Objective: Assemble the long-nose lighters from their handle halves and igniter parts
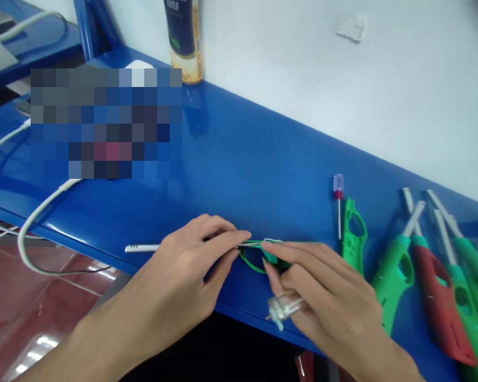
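Note:
My left hand (199,265) has its thumb and fingertips closed at the front of a green lighter shell (255,270), over thin wires. A slim metal lighter tube (142,248) sticks out to the left from beneath that hand. My right hand (326,292) pinches a small green lighter part (271,255) inside the shell, beside a loop of white wire (273,241). Tucked under the same hand's curled fingers is a clear fuel tank (284,306) with a pale valve end. Both hands hide much of the shell.
A small screwdriver (338,196) lies beside a green lighter shell half (353,233) on the blue table (242,159). Several green lighters and a red lighter (442,297) are at the right. A bottle (185,42) stands by the wall; a white cable (35,217) hangs over the left edge.

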Motion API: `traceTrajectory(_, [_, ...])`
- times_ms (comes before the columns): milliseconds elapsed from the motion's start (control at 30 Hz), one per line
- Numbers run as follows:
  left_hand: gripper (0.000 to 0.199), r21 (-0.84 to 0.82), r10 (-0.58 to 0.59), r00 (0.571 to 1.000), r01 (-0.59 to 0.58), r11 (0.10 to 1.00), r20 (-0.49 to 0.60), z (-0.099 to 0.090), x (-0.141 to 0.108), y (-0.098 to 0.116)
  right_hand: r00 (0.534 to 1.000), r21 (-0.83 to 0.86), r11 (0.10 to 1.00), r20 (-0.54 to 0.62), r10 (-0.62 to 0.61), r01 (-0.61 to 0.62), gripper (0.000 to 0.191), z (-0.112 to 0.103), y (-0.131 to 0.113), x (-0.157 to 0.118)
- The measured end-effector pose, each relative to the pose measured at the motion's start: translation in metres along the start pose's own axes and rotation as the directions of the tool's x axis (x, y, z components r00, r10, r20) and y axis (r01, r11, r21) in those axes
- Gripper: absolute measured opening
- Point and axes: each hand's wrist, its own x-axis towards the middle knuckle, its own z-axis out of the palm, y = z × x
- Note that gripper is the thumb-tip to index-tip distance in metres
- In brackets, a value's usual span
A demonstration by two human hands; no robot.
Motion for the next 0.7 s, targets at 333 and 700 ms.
traceTrajectory(333, [0.033, 0.084, 0.06, 0.998, -0.063, 0.994, 0.029, 0.0009, -0.0084, -0.0001, 0.998, -0.036, 0.998, -0.054, 0.043, -0.045, 0.024, 0.0057, -0.0013, 0.0063])
traceTrajectory(700, [0.052, 0.08, 0.123, 0.978, -0.138, 0.987, 0.167, 0.0009, -0.0089, -0.0067, 0.998, -0.042, 0.998, -0.045, 0.04, -0.042, 0.017, 0.0024, -0.0054, 0.0079])
